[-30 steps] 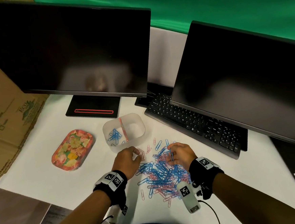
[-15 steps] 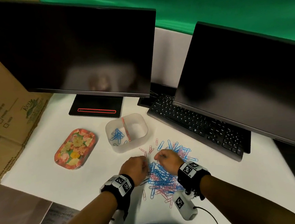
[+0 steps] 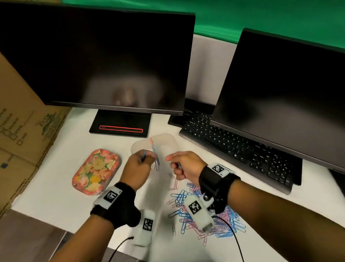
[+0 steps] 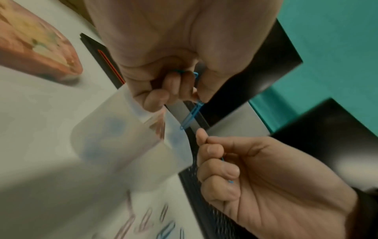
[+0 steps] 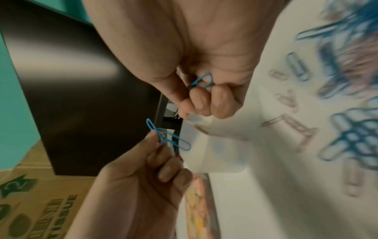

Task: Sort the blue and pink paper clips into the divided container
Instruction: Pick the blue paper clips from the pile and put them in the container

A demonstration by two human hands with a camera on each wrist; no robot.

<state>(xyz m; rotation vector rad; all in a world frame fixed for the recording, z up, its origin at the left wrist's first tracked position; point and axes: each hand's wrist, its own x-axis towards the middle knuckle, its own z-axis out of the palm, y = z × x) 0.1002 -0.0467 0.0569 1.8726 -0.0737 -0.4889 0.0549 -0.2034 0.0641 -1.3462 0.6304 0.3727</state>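
The translucent divided container [image 3: 168,144] with a pink divider stands on the white desk, blurred; blue clips show in its left half. My left hand [image 3: 142,158] hovers at its near left rim and pinches blue paper clips [image 5: 167,137] between thumb and fingers. My right hand [image 3: 173,161] hovers at its near right side, fingers curled round a blue paper clip [image 5: 202,80]. In the left wrist view a blue clip [image 4: 191,113] hangs from the left fingertips above the container [image 4: 114,142]. The mixed pile of blue and pink clips [image 3: 205,215] lies under my right wrist.
A floral tray [image 3: 96,172] lies left of the container. A keyboard [image 3: 241,146] and two dark monitors stand behind, one monitor's base [image 3: 121,126] just past the container. A cardboard box [image 3: 8,123] lines the left edge.
Both hands have lifted off the clip pile and moved forward to the container, each carrying blue clips.
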